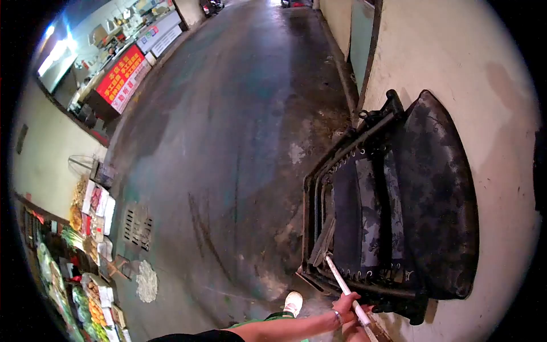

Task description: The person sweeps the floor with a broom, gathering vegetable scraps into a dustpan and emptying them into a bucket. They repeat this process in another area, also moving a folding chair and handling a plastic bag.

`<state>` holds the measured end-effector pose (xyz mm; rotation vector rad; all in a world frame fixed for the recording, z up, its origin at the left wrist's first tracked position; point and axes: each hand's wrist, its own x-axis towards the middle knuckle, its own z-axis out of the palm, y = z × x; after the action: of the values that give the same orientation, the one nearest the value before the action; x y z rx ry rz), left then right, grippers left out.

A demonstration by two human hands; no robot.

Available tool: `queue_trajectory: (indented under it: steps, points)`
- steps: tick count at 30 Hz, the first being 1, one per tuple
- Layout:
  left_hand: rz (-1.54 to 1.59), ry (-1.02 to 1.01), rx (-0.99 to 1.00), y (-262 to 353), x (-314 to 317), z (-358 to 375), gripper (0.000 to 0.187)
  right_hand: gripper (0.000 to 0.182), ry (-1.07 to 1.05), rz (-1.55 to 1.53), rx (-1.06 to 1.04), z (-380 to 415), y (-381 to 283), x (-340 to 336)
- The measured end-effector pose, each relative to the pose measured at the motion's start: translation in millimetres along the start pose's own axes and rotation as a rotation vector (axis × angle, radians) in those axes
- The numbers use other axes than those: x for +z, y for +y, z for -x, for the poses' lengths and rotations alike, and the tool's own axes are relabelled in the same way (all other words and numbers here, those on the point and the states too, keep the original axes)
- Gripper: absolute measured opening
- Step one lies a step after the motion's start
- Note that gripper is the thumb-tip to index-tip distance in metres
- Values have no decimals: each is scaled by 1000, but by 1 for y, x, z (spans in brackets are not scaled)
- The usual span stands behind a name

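Both my hands are at the bottom right, close together on a white pole (342, 277). My left hand (345, 306), with a band at its wrist, wraps round the pole. Just below it my right hand (355, 330) is partly cut off by the frame edge, its fingers closed near the pole's lower end. The pole slants up and left, and its far end meets a dark flat piece (325, 242) beside the folded chair. That folded recliner chair (373, 211), black-framed with dark patterned fabric laced by cords, leans against the wall.
A pale wall (456, 45) runs along the right. Wet dark pavement (216, 114) stretches ahead. At left are boxes of vegetables and fruit (94, 302), a drain grate (138, 229), a pale patch (147, 281) on the ground, and a stall counter with a red sign (121, 77).
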<state>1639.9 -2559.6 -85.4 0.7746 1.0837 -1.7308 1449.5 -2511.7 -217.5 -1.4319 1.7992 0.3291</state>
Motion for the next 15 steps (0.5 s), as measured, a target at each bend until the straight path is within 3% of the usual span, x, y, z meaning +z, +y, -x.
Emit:
queue_trajectory:
  steps: [6, 15]
  points:
    - [-153, 53, 185, -3, 9, 1, 40, 71, -23, -25, -21, 1, -3, 4]
    - [-185, 114, 123, 0, 16, 12, 36, 68, -216, -44, -78, 57, 6, 40]
